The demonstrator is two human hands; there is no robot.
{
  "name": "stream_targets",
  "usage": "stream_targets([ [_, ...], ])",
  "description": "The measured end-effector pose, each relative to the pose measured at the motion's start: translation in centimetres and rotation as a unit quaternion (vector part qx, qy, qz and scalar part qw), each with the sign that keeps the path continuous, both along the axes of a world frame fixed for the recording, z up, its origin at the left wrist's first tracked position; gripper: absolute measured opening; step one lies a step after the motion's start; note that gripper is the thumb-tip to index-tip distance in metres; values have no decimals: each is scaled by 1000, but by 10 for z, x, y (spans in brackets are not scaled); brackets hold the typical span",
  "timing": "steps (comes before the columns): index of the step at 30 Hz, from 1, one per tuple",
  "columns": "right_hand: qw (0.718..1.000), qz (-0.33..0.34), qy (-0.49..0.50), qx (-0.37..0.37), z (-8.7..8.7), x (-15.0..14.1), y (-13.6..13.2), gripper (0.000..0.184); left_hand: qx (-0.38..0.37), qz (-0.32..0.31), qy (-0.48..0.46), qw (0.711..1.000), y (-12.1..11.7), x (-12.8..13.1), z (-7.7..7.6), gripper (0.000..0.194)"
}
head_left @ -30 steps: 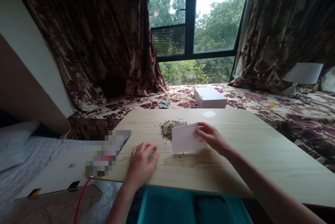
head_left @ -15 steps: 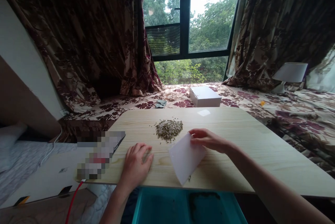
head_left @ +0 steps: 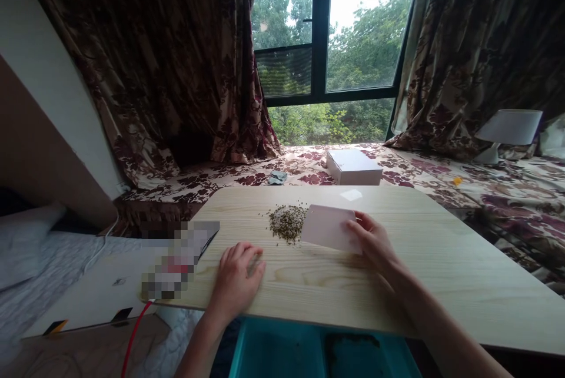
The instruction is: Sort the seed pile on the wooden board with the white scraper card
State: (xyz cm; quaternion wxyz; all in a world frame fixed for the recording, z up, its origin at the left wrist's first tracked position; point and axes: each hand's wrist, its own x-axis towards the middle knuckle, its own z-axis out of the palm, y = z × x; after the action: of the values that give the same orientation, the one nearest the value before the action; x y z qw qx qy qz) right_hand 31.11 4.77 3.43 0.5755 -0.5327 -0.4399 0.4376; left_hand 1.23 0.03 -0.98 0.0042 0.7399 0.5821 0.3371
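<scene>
On the pale wooden table (head_left: 300, 284) lies a pile of small mixed grains (head_left: 286, 224), brownish-green and white, with a few loose ones scattered around it. My right hand (head_left: 371, 239) grips a thin white card (head_left: 329, 228) by its right end. The card's left end stands at the right side of the pile and covers part of it; whether it touches the grains I cannot tell. Nearer me and left of the pile, my left hand (head_left: 239, 277) rests on the tabletop, thumb apart and nothing in it.
Below the table's front edge sits a turquoise two-part tray (head_left: 282, 345), with dark residue in its right part. A blurred-out object (head_left: 180, 266) with a red cable (head_left: 135, 331) lies at the table's left. Behind the table are a white box (head_left: 355, 167) and a lamp (head_left: 509, 128).
My right hand has swung the card from tilted over the table's front up and leftward against the right side of the pile. My left hand stays in place on the table; the view shifted slightly.
</scene>
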Motion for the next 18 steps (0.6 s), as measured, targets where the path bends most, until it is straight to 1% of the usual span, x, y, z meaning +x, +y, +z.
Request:
stream_targets([
  [3,999,-19,-25,5,-7,-4,-4,40,-3,0,-1,1000,0,0,0,21],
  [8,998,-47,-40,21,-11,3,-3,43,1,-2,-6,1000,0,1,2,20],
  [18,998,-31,-50,19,-13,-2,-1,42,-14,2,-6,1000,-1,2,3,20],
])
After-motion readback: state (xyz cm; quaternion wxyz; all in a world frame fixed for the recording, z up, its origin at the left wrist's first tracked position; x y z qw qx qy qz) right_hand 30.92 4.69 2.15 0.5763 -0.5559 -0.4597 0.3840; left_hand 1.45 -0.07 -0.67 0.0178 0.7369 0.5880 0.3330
